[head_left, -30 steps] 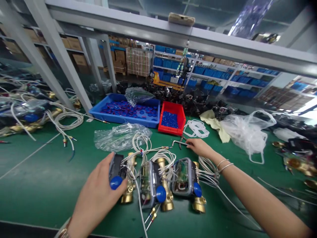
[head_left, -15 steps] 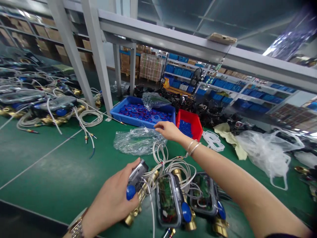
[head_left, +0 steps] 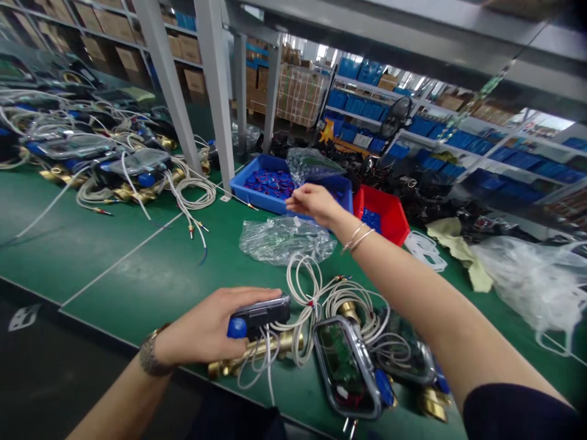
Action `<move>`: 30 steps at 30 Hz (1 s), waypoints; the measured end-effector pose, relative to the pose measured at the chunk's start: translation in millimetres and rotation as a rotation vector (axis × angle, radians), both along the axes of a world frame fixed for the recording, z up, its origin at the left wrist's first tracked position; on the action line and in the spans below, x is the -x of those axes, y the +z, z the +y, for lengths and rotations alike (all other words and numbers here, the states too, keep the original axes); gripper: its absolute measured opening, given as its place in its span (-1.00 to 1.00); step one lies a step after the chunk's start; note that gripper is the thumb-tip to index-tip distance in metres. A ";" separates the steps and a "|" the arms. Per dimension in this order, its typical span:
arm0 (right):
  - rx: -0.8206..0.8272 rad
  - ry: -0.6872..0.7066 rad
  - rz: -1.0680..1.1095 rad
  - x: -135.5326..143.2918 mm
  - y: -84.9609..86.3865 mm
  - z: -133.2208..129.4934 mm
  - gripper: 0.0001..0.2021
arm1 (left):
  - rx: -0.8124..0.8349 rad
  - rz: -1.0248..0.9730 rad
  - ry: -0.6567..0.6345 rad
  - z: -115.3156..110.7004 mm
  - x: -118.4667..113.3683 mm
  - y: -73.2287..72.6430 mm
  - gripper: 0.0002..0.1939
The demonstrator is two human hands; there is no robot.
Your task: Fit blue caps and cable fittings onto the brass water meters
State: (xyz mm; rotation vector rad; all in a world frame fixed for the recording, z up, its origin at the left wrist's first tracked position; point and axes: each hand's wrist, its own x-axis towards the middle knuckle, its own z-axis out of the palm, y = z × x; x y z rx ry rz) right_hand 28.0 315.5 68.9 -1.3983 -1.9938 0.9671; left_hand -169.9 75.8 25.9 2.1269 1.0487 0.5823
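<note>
My left hand (head_left: 208,324) is wrapped round a dark meter box (head_left: 266,313) with a blue round cap (head_left: 237,328), its brass pipe (head_left: 275,347) lying beneath on the green table. My right hand (head_left: 312,203) hangs over the front edge of a blue bin (head_left: 263,198) of blue and red discs, fingers pressed together; what they hold, if anything, is too small to make out. Below that hand lies a clear plastic bag (head_left: 287,241). Coiled white cables (head_left: 305,281) run beside another clear-lidded meter (head_left: 343,366) on the right.
A red bin (head_left: 385,214) with blue pieces adjoins the blue bin. Many cabled meters (head_left: 82,146) crowd the left, near grey posts (head_left: 213,91). White gaskets (head_left: 426,250), a cloth (head_left: 458,250) and plastic bags (head_left: 532,281) lie to the right.
The view has shifted, so the bins appear further right. The meter in my left hand has turned to lie more level. My right hand's fingers have drawn together, still near the blue bin.
</note>
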 end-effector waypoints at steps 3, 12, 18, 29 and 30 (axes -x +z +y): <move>0.116 0.068 0.394 -17.2 23.8 -14.4 -0.86 | -0.030 -0.031 -0.043 0.9 11.1 3.6 -0.33; 0.276 0.587 0.293 -33.4 13.7 -100.8 -0.83 | -0.130 0.017 0.548 -44.5 -16.1 -5.7 -0.55; 0.163 0.655 0.077 -17.6 -23.5 -117.0 -0.85 | -0.223 0.177 0.652 -58.6 -40.2 -14.4 -0.22; 0.012 0.605 -0.053 -16.3 -25.4 -119.2 -0.90 | -0.256 0.259 0.675 -57.6 -43.9 -15.9 -0.26; 0.017 0.612 -0.059 -16.6 -25.5 -120.4 -0.90 | -0.259 0.260 0.676 -57.6 -44.3 -16.0 -0.27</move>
